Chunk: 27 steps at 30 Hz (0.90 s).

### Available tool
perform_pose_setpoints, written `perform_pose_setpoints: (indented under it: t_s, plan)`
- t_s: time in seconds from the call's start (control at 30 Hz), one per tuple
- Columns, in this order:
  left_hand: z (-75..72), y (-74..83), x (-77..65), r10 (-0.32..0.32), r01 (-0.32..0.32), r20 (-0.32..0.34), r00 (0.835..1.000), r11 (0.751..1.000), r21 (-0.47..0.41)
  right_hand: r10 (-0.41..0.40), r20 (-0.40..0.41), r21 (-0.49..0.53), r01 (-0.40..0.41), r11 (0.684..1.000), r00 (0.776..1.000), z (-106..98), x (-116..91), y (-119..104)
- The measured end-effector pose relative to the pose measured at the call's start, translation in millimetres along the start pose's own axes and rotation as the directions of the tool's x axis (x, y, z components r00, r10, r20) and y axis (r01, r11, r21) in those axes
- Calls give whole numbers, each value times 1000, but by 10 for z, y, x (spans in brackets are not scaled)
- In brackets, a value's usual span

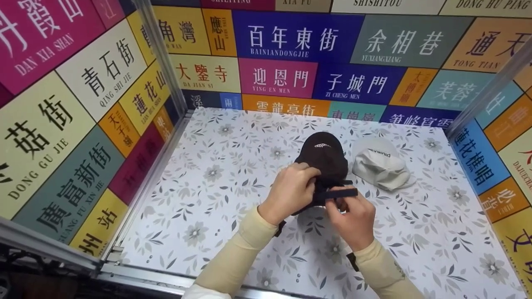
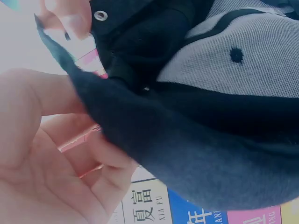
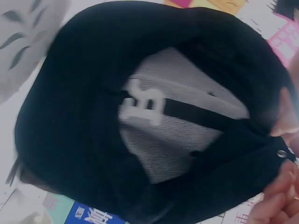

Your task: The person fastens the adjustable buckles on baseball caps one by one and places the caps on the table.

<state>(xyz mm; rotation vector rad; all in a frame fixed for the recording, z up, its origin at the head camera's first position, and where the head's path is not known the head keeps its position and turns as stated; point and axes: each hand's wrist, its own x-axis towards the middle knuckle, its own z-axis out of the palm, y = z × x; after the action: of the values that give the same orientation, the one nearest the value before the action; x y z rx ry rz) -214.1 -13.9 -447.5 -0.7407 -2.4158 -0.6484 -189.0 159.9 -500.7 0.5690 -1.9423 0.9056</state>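
In the head view a black baseball cap point(image 1: 323, 153) stands on the table with its crown to the back. My left hand point(image 1: 291, 191) holds the cap's edge on its near left side. Its dark strap point(image 1: 338, 193) sticks out to the right, pinched by my right hand point(image 1: 353, 216). The left wrist view shows the cap's dark edge point(image 2: 154, 135) against the left fingers, with a metal eyelet point(image 2: 100, 15) above. Inside the cap, in the right wrist view, pale mesh lining point(image 3: 187, 116) shows, with fingers point(image 3: 275, 200) at the strap's end.
A white cap point(image 1: 382, 164) lies just right of the black one, its brim toward the right. Beneath both is a table point(image 1: 216, 207) with a leaf-and-flower print. Panels point(image 1: 291, 35) of coloured street signs wall it in, joined by metal posts.
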Motion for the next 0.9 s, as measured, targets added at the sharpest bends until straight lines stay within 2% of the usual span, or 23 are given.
perform_pose_setpoints:
  t_s: [0.17, 0.3, 0.4, 0.47, 0.53, 0.57, 0.67, 0.77, 0.8, 0.83, 0.9]
  plan:
    - [-12, 64, -51, 9, -9, -54, 999, 1000, -13, 136, 95, 42, -140, 989, 986, -57, 97, -14]
    - [-4, 132, -94, 44, -50, -87, 995, 997, -64, 211, 150, 17, -216, 976, 966, -77, 140, -29]
    - [16, 180, -129, 73, -82, -94, 993, 992, -100, 283, 209, -2, -289, 957, 936, -80, 156, -44]
    - [32, 202, -150, 82, -93, -93, 992, 989, -116, 336, 253, 7, -349, 937, 907, -85, 170, -61]
    - [48, 216, -165, 79, -90, -91, 993, 988, -124, 382, 305, 34, -411, 911, 872, -99, 194, -90]
    - [55, 219, -172, 76, -87, -90, 993, 988, -128, 400, 334, 81, -449, 890, 854, -111, 212, -113]
    - [64, 232, -177, 83, -95, -85, 993, 984, -148, 423, 421, 260, -553, 791, 802, -158, 274, -191]
    - [63, 254, -168, 110, -124, -89, 990, 977, -171, 411, 479, 375, -604, 703, 776, -200, 333, -257]
    - [62, 262, -162, 119, -135, -94, 988, 974, -181, 404, 485, 378, -603, 703, 776, -209, 347, -271]
    - [59, 270, -154, 124, -142, -100, 987, 970, -196, 396, 487, 367, -594, 716, 778, -215, 358, -282]
    - [54, 285, -138, 133, -157, -109, 985, 957, -245, 378, 475, 334, -560, 758, 795, -224, 372, -294]
